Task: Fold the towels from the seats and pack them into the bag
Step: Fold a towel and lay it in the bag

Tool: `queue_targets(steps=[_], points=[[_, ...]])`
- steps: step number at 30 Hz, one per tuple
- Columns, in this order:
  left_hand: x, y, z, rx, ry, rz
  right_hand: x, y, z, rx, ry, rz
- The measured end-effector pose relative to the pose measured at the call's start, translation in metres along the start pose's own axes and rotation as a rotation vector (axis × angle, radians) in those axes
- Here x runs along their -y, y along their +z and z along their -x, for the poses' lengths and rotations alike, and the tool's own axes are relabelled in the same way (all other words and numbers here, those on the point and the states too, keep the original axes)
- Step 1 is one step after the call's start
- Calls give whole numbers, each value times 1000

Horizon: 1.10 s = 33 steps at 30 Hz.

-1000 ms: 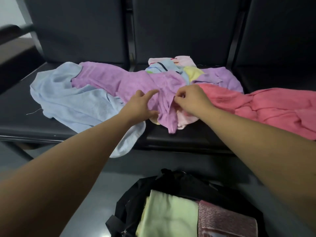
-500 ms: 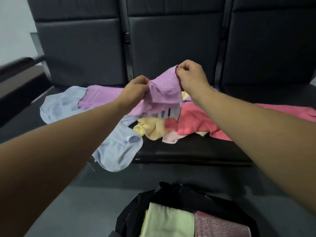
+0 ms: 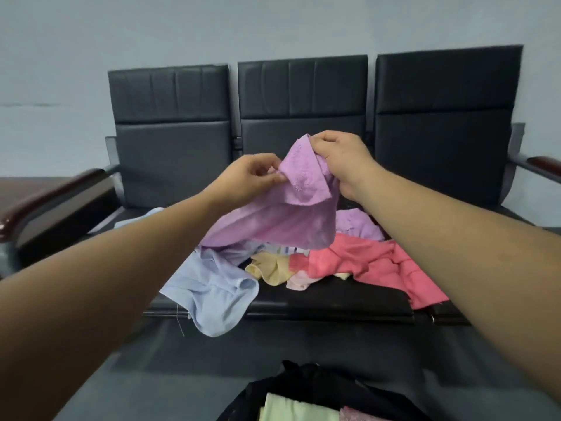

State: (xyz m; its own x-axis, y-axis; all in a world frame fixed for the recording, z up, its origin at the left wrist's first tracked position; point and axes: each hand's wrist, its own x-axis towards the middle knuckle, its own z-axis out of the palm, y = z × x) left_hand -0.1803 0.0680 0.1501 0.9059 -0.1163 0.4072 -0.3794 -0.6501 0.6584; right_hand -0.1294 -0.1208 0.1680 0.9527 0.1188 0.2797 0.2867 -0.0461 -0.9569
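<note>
Purple towel up in my hands, rest loose on the seats.
Purple towel [image 3: 291, 208] pinched at top edge by my L hand [image 3: 249, 177] & R hand [image 3: 340, 159], hanging crumpled above pile on seats [image 3: 334, 299]: lt blue towel [image 3: 212, 293] drooping off front, yellow towel [image 3: 270, 268] mid, coral towel [image 3: 364, 262] on R. Black bag [image 3: 318, 384] open on floor w/ folded pale green towel [image 3: 297, 410] inside.

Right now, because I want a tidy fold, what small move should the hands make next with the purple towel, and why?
Probably slide the hands apart to spread it. The left hand and right hand pinch the purple towel close together, so it hangs bunched, its lower part trailing onto the other towels on the seat.
</note>
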Motion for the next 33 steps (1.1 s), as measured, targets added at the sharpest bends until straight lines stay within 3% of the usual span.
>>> queue_targets(steps=[8, 13, 15, 18, 20, 22, 24, 26, 28, 31, 33], points=[[-96, -51, 4, -102, -92, 568, 95, -36, 40, 122, -74, 20], [-167, -77, 15, 165, 10, 416, 159, -50, 63, 217, -163, -39], [-181, -87, 15, 117, 29, 272, 178, -57, 73, 262, -196, -41], [-187, -99, 17, 88, 84, 309, 192, -70, 89, 344, -251, -46], [-185, -101, 20, 138, 104, 358, 188, -81, 98, 407, -234, 58], [-183, -95, 26, 146, 85, 386, 175, -94, 107, 460, -160, 357], [-182, -90, 30, 93, 17, 445, 156, -109, 113, 457, -66, 625], [-181, -87, 33, -10, -92, 509, 140, -126, 115, 403, 0, 698], [-182, -88, 37, -68, -176, 483, 131, -142, 116, 334, 32, 624], [-179, -92, 41, 0, -166, -18, 127, -166, 111, 191, 43, 251], [-174, -93, 39, 29, -146, -212, 127, -179, 104, 160, 63, -56]])
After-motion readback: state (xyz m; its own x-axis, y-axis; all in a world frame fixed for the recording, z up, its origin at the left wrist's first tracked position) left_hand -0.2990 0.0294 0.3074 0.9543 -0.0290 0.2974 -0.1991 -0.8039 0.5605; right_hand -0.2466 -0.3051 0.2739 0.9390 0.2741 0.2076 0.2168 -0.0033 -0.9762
